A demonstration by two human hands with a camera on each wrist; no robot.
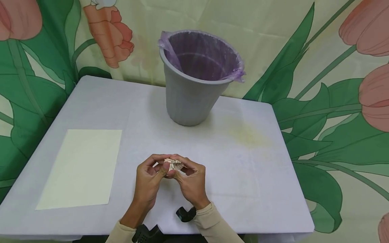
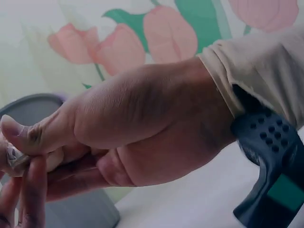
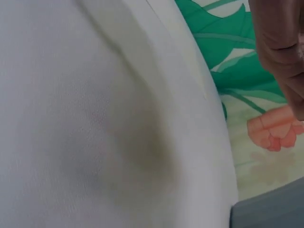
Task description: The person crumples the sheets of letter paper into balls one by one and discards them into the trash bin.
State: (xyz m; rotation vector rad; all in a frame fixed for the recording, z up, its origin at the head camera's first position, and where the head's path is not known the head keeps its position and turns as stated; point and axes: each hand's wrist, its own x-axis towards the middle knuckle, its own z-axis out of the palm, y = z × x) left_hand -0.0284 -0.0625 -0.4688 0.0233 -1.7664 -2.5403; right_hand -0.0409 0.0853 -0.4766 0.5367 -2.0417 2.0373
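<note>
Between both hands, near the front middle of the table, is a small crumpled ball of paper point(image 1: 174, 164), cream-coloured and creased. My left hand point(image 1: 148, 179) grips it from the left with thumb and fingertips. From the other side my right hand point(image 1: 192, 179) pinches it, thumb in front and fingers curled over the top. In the left wrist view a bit of the crumpled paper point(image 2: 15, 156) shows by the left thumb, partly hidden by fingers. Only the edge of a hand point(image 3: 282, 52) shows in the right wrist view.
A flat cream sheet of paper point(image 1: 82, 168) lies on the left of the white-covered table point(image 1: 243, 175). At the back middle stands a grey bin point(image 1: 191, 98) lined with a purple plastic bag point(image 1: 203, 57). A tulip-patterned cloth point(image 1: 322, 135) hangs behind.
</note>
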